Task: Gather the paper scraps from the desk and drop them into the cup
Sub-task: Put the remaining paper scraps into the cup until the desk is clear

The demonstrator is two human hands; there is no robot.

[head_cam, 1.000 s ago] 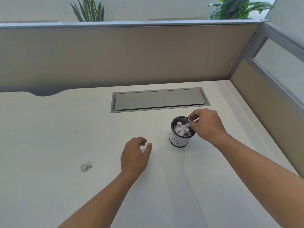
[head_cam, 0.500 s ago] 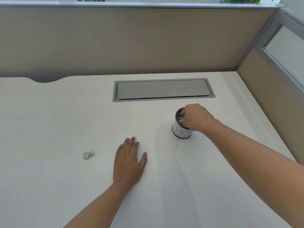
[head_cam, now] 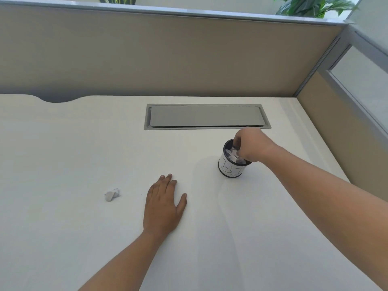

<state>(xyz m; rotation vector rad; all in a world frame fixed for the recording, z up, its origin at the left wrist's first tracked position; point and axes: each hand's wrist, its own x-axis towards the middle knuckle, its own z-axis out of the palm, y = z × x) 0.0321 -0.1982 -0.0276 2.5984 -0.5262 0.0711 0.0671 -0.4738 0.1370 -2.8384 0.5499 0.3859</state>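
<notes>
A small white cup (head_cam: 230, 170) with a black rim and pen marks on its side stands on the white desk (head_cam: 63, 238), right of centre. Several white paper scraps (head_cam: 231, 155) fill it. My right hand (head_cam: 251, 146) is over the cup, its fingertips curled down inside the rim among the scraps; whether they grip one is hidden. My left hand (head_cam: 162, 206) lies flat on the desk, palm down, holding nothing. One crumpled paper scrap (head_cam: 112, 194) lies on the desk a little to the left of that hand.
A grey metal cable-tray lid (head_cam: 206, 116) is set flush in the desk just behind the cup. Beige partition walls (head_cam: 168, 59) close off the back and the right side. A curved cut-out (head_cam: 56, 99) notches the desk's back edge at the left.
My right hand went from holding a scrap at the cup's rim to dipping its fingers into the cup. My left hand flattened onto the desk.
</notes>
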